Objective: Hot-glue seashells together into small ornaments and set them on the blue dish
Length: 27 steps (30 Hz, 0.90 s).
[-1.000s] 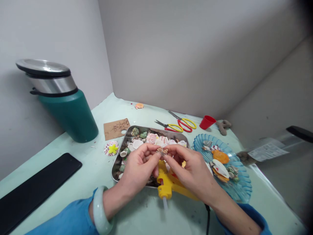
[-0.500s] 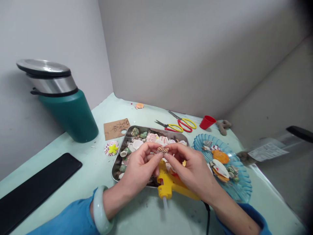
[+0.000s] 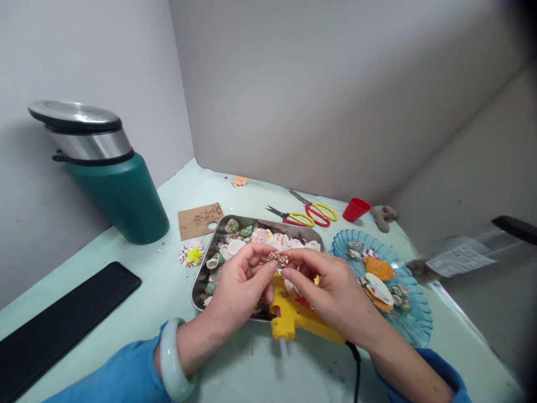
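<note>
Between my fingertips is a small brown-and-white patterned shell, held above the metal tray. My left hand pinches it from the left, with a pale bangle on that wrist. From the right, the fingers of my right hand close on the same shell. Just below lies a yellow glue gun, partly hidden by my right hand, with a glue stick poking out toward me. The metal tray under my hands is filled with several shells and green stones.
A blue scalloped plate with shells stands at the right. Behind the tray lie two scissors and a red cup. To the left are brown cardboard, a starfish-topped shell, a black phone and a green bottle.
The patterned shell has turned a little between my fingertips. My right thumb has shifted slightly; otherwise both hands stay in the same place.
</note>
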Each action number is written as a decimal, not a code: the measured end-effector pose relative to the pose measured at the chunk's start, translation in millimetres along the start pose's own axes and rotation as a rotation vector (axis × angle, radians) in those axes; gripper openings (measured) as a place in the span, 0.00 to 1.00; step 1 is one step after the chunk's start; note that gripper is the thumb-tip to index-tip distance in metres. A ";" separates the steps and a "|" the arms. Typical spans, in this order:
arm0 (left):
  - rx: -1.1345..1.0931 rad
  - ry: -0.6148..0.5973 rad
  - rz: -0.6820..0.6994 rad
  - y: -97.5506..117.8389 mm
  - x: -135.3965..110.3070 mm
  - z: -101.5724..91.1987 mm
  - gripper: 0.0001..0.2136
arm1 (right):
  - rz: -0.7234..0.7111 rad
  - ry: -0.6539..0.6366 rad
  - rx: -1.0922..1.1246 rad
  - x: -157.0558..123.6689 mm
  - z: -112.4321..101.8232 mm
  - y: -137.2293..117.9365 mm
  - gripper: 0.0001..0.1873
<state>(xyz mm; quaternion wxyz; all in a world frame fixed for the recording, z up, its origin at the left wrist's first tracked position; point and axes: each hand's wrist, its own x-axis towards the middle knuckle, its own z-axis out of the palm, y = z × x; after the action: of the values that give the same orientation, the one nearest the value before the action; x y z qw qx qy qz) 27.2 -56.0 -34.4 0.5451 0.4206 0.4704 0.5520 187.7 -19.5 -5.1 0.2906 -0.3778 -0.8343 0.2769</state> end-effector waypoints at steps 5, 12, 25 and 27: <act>0.010 0.021 -0.022 1.7 0.4 0.6 0.11 | -0.047 0.008 -0.053 -0.2 0.5 1.0 0.05; 0.010 0.014 0.000 -0.8 0.7 -0.3 0.12 | -0.093 0.024 -0.117 -2.1 1.5 1.9 0.08; -0.016 0.024 -0.038 0.9 -0.3 0.1 0.13 | -0.089 0.052 -0.112 -0.5 5.5 2.6 0.07; -0.011 0.022 -0.043 1.9 -0.6 0.3 0.14 | -0.057 0.049 -0.101 0.2 5.8 2.7 0.06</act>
<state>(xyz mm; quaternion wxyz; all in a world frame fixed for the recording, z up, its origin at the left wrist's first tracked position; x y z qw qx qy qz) 27.1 -56.5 -32.5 0.5539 0.4012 0.4824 0.5473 184.8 -19.2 -10.8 0.2996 -0.3746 -0.8503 0.2168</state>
